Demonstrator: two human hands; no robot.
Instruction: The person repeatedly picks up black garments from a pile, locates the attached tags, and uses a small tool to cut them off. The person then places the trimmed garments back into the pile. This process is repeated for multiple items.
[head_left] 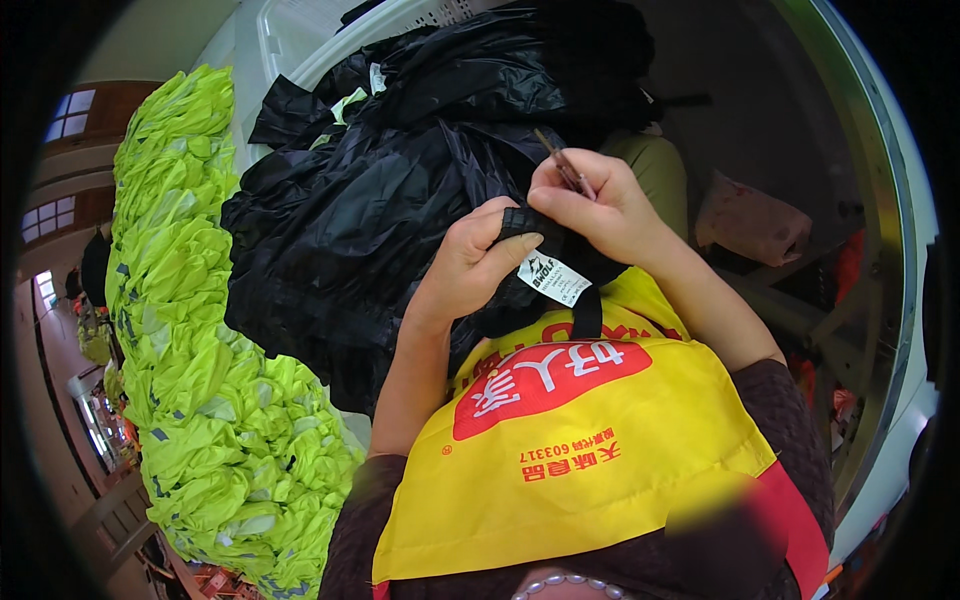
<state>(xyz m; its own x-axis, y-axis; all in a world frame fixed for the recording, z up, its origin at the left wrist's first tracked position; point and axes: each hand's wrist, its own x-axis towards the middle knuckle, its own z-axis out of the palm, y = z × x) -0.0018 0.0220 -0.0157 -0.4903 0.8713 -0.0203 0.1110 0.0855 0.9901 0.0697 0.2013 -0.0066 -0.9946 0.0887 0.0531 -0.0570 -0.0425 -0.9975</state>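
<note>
My left hand (pixel 470 255) is closed on the edge of a black garment (pixel 340 225), thumb pressed on top of the fabric. A white label (pixel 553 278) with dark print hangs from that edge, just below the thumb. My right hand (pixel 600 200) is closed around a pair of thread snips (pixel 567 168), their slim points tilted up and to the left. It is close to the right of the left hand, above the label. The fingers cover much of the snips, so the blades' position is hidden. The garment spreads in loose folds to the left and beyond my hands.
A long heap of bright yellow-green garments (pixel 200 350) runs along the left. More black fabric (pixel 500 65) lies ahead, against a white plastic basket (pixel 290 40). A pale plastic bag (pixel 750 220) sits at right by a metal frame (pixel 875 240). I wear a yellow apron (pixel 580 500).
</note>
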